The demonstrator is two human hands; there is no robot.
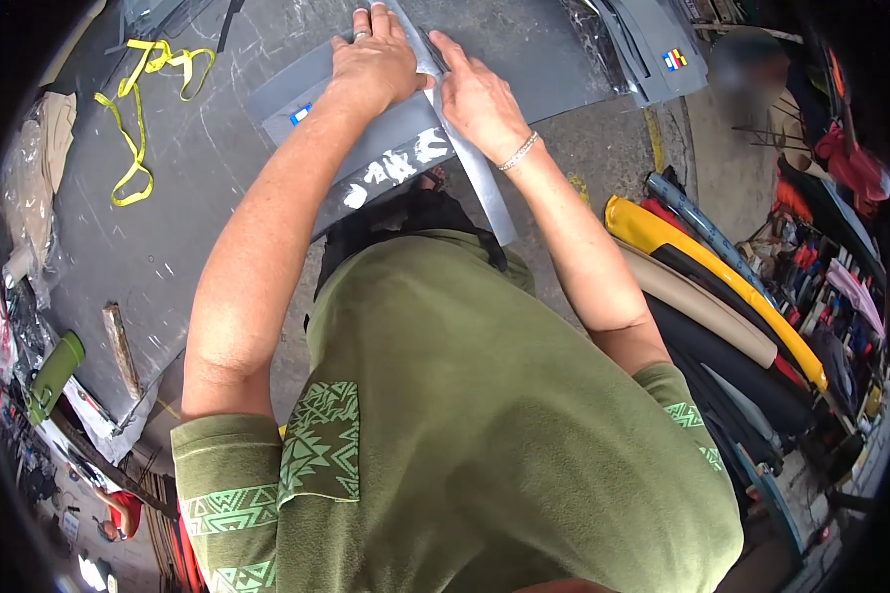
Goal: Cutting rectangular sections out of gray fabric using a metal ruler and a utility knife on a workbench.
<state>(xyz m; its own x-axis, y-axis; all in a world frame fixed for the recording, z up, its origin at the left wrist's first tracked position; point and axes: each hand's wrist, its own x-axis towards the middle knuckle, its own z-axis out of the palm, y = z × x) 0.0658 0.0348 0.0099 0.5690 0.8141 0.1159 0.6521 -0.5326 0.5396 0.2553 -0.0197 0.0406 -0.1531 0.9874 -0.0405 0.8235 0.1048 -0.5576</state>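
A long flat metal straightedge (481,190) lies across a dark grey sheet (292,87), its near end jutting past the table edge toward my body. My left hand (374,67) lies flat along the straightedge's left side, fingers stretched forward and thumb out to the strip. On the other side, my right hand (480,104) touches the strip's right edge, index finger extended and the other fingers curled in. Something thin and dark shows by that index finger, but what the fingers hold is mostly hidden. A small coloured sticker (302,115) marks the sheet.
The scratched dark grey table (208,178) has white paint smears (396,166) on its near edge. A yellow strap (133,128) lies at left, near a short wooden stick (121,348). Further dark sheets (648,49) lie at right. Rolls of material, including a yellow roll (712,282), lean beside me.
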